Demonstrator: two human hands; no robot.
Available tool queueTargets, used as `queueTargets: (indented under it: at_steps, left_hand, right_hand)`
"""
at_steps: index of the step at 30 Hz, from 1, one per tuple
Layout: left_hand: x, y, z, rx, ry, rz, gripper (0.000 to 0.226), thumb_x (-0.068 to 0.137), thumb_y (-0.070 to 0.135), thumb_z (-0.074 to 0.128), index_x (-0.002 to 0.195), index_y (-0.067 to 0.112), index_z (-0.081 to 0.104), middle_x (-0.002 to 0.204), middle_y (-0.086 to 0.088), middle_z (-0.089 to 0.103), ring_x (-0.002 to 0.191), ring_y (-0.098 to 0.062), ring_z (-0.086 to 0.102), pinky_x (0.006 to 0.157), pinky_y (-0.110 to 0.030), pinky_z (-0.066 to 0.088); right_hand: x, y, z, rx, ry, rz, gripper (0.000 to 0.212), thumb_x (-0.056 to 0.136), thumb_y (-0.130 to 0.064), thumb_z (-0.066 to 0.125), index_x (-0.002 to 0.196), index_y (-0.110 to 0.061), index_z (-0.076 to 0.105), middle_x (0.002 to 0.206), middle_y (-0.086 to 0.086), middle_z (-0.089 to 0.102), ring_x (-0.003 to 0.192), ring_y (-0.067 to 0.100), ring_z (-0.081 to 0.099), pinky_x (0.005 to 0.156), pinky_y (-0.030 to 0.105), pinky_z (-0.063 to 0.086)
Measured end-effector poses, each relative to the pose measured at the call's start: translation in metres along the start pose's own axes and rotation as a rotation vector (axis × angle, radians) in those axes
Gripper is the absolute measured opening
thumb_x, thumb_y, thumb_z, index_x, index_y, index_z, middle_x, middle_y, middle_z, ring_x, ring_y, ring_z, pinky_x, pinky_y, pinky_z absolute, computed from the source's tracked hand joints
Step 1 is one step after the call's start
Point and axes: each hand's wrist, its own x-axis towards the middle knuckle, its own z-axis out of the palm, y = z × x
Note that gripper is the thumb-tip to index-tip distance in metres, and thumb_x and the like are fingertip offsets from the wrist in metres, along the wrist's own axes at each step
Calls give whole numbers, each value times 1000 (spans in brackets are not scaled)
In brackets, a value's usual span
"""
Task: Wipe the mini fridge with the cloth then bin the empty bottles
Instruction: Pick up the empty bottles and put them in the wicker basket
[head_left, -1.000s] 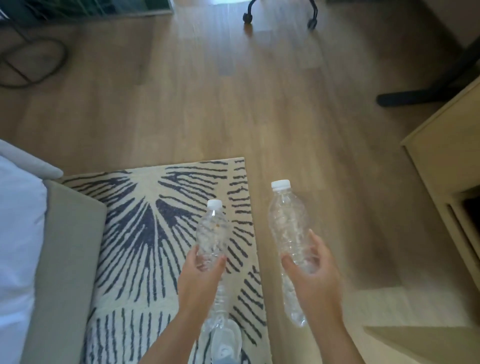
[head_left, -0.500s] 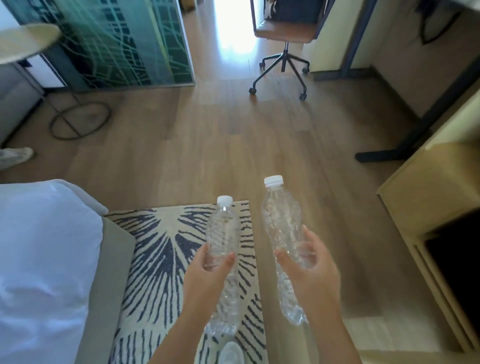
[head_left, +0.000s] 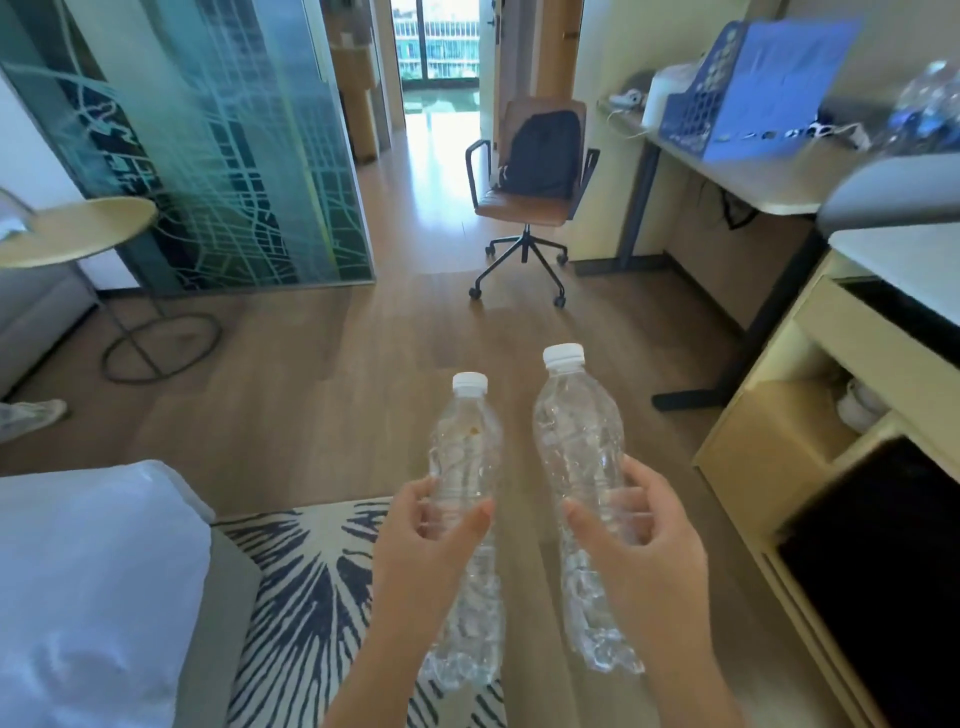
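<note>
Two clear, empty plastic bottles with white caps are held upright in front of me over the wooden floor. My left hand (head_left: 423, 540) grips the smaller bottle (head_left: 465, 447) around its middle. My right hand (head_left: 641, 551) grips the taller bottle (head_left: 579, 436) the same way. Both bottles are crumpled near the bottom. A black mini fridge (head_left: 883, 566) sits low in the pale wooden cabinet (head_left: 763, 441) at the right. No cloth and no bin are in view.
A bed with white bedding (head_left: 88, 587) is at lower left, beside a striped rug (head_left: 306, 582). An office chair (head_left: 530, 197) with a black backpack stands ahead. A desk (head_left: 737, 171) lines the right wall. A round side table (head_left: 78, 228) stands left, before a glass partition (head_left: 234, 140).
My view has tilted up from the floor and rug to the room ahead. Both hands keep the same hold on the bottles, which have stayed upright.
</note>
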Motion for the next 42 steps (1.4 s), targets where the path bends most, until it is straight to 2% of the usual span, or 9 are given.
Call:
queueTargets:
  at_steps: [5, 10, 15, 20, 23, 27, 31, 36, 42]
  left_hand:
    - [-11, 54, 5, 3, -100, 125, 50, 63, 52, 73, 103, 29, 54, 82, -2, 63, 65, -12, 56, 56, -27, 47]
    - [-14, 94, 18, -34, -206, 213, 46, 64, 49, 74, 101, 27, 56, 82, -1, 66, 65, -10, 59, 58, -23, 50]
    - [-20, 107, 33, -67, -301, 280, 47, 59, 57, 72, 97, 35, 55, 81, 10, 65, 70, -4, 60, 60, -17, 48]
    - [-17, 110, 44, -52, -397, 302, 53, 55, 64, 68, 100, 39, 54, 87, 18, 64, 76, 1, 61, 68, -24, 51]
    - [-17, 120, 51, -55, -500, 340, 45, 60, 59, 70, 98, 40, 54, 90, 27, 62, 77, 7, 61, 62, -13, 47]
    - [-19, 134, 70, -135, -595, 347, 39, 65, 43, 77, 95, 38, 53, 90, 32, 61, 79, 10, 60, 59, -3, 42]
    - [-28, 139, 94, -163, -668, 335, 42, 61, 47, 77, 94, 38, 53, 89, 33, 61, 78, 10, 60, 61, -5, 42]
    - [-49, 142, 129, -158, -760, 331, 56, 53, 60, 72, 100, 37, 53, 95, 15, 65, 87, 4, 61, 72, -17, 46]
    - [-105, 142, 172, -135, -870, 360, 62, 50, 65, 72, 101, 36, 53, 97, 13, 63, 89, 4, 60, 72, -17, 45]
  right_hand:
    - [-5, -32, -35, -36, 97, -39, 63, 64, -50, 71, 121, -38, 49, 90, -20, 56, 85, -2, 52, 62, 17, 39]
    - [-15, -56, -63, -47, 221, -74, 56, 64, -47, 73, 114, -42, 51, 84, -19, 57, 76, -9, 53, 55, 15, 37]
    - [-25, -76, -84, -125, 315, -135, 41, 64, -41, 74, 91, -56, 47, 82, -21, 56, 80, -21, 48, 58, 13, 34]
    - [-33, -78, -95, -148, 411, -89, 50, 65, -41, 76, 101, -52, 43, 84, -20, 55, 78, -17, 49, 55, 10, 34]
    - [-39, -78, -99, -154, 464, -58, 51, 65, -41, 76, 104, -49, 43, 85, -20, 54, 77, -18, 48, 48, 7, 39]
    - [-44, -77, -114, -222, 531, -39, 51, 66, -42, 74, 109, -43, 45, 85, -17, 55, 78, -17, 50, 54, 11, 37]
    - [-50, -74, -136, -244, 621, -5, 52, 68, -43, 72, 113, -39, 46, 85, -16, 56, 78, -18, 49, 53, 13, 37]
    - [-64, -64, -171, -263, 727, 49, 52, 67, -45, 71, 112, -39, 45, 85, -18, 54, 76, -22, 48, 47, 9, 35]
    - [-97, -41, -230, -241, 838, 109, 52, 66, -49, 70, 112, -39, 46, 85, -21, 52, 75, -7, 51, 54, 15, 37]
